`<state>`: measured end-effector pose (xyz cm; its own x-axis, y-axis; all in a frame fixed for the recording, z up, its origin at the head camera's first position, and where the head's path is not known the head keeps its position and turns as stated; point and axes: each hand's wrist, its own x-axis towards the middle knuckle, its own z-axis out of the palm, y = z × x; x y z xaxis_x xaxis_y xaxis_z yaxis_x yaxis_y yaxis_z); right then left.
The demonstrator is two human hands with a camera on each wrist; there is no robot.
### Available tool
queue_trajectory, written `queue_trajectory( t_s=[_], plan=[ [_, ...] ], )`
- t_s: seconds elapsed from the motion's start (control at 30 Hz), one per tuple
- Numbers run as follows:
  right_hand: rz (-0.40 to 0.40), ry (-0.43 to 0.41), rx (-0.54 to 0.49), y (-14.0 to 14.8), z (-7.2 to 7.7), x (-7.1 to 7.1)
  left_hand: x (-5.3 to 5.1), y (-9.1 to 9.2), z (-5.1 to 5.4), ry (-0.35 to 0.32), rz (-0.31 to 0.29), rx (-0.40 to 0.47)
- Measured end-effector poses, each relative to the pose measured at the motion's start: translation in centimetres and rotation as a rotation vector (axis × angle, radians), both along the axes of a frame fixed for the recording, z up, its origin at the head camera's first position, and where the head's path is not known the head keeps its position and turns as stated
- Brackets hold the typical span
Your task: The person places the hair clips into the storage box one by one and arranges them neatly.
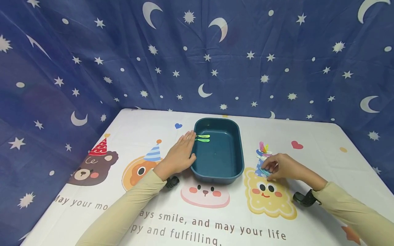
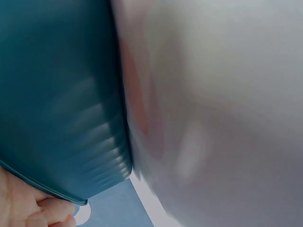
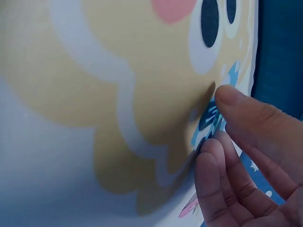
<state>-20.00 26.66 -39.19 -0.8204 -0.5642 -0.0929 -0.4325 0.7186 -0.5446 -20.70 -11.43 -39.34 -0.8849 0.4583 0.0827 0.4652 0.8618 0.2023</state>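
Note:
My left hand rests with extended fingers along the left rim of a teal plastic bin; in the left wrist view its fingers touch that rim. Inside the bin, near the left wall, lie a yellow-green hair clip and a green hair clip. Low over the table at right, my right hand has its thumb and fingertips curled round a teal hair clip; its fingers partly hide it. Just beyond lie several more clips, among them a pink clip and a yellow clip.
The table wears a white cloth printed with cartoon faces and lettering. A dark blue star-and-moon curtain hangs behind and at the left. Black straps with a camera sit at the wrists.

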Motion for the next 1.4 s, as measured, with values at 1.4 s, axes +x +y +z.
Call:
queue_trajectory(
  t_s=[1.4],
  plan=[
    [0.05, 0.15, 0.069, -2.7, 9.0, -3.2, 0.2, 0.1, 0.4, -0.006, -0.005, 0.008]
  ],
)
